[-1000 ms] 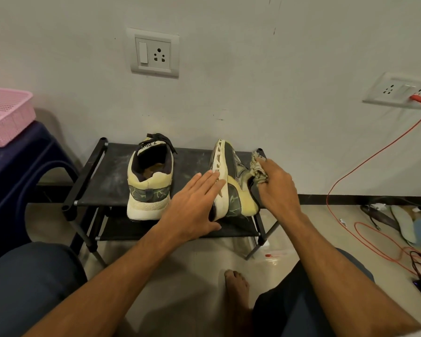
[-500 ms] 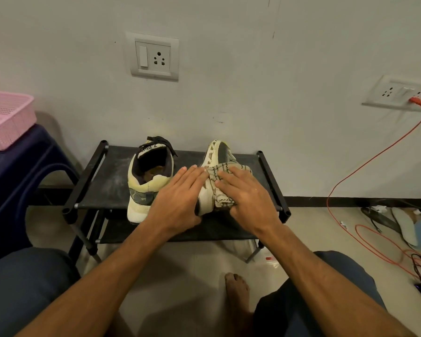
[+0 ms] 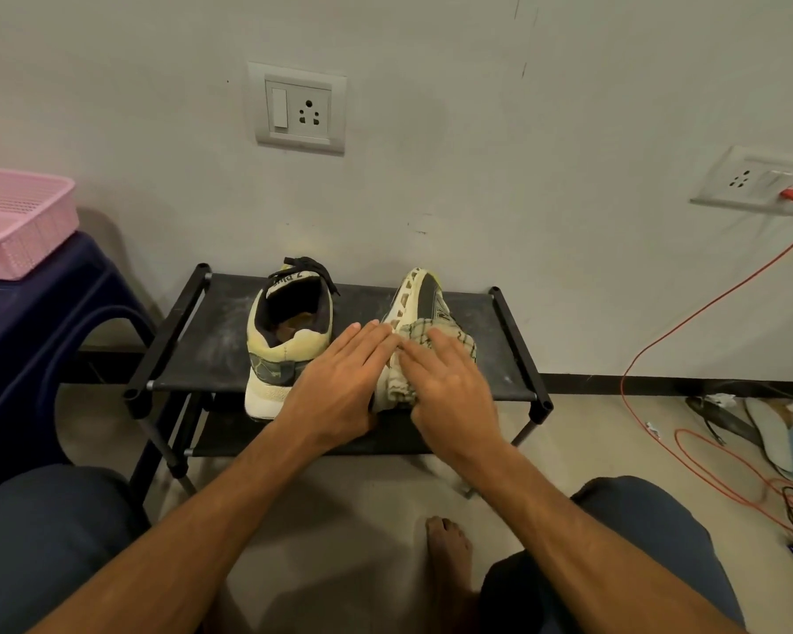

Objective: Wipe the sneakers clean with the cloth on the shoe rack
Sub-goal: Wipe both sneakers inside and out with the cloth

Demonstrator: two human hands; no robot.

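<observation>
One upright sneaker (image 3: pixel 285 350) stands left of centre on the rack (image 3: pixel 211 340). The left hand (image 3: pixel 339 382), fingers straight, braces a tipped sneaker (image 3: pixel 420 295) right of centre, and the right hand (image 3: pixel 449 386), fingers flat, presses the cloth (image 3: pixel 414 332) onto it.

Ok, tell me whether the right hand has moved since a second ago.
Yes. The right hand moved left, away from the shoe rack's right rail, pressing the cloth atop the tipped sneaker.
</observation>
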